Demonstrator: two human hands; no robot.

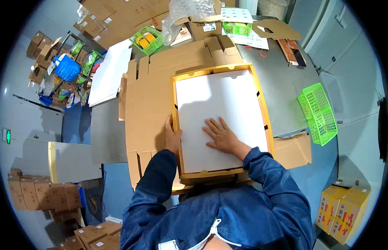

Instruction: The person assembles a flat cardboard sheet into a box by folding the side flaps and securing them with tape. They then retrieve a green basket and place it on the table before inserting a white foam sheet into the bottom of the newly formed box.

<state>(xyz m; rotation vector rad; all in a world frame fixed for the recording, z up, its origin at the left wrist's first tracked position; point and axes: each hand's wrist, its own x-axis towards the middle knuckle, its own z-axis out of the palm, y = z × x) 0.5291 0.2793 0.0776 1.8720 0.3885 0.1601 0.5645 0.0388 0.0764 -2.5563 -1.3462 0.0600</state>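
A shallow yellow wooden frame (pixel 270 143) lies before me with a white board (pixel 240 100) set inside it. Small black tabs show along its side rails, and notches along its top and bottom. My left hand (pixel 173 135) grips the left rail, thumb on the rail and fingers on its outer side. Flat on the middle of the white board rests my right hand (pixel 222 135), its fingers spread and nothing in them. Under the frame is a large flattened cardboard sheet (pixel 148 100) with cut flaps.
White sheets (pixel 108 79) are stacked on the grey table (pixel 108 137) at the left. A green basket (pixel 150 49) with a yellow thing stands at the back, near bubble wrap (pixel 185 14). Another green basket (pixel 318 114) is at the right edge, beside brown paper (pixel 296 152).
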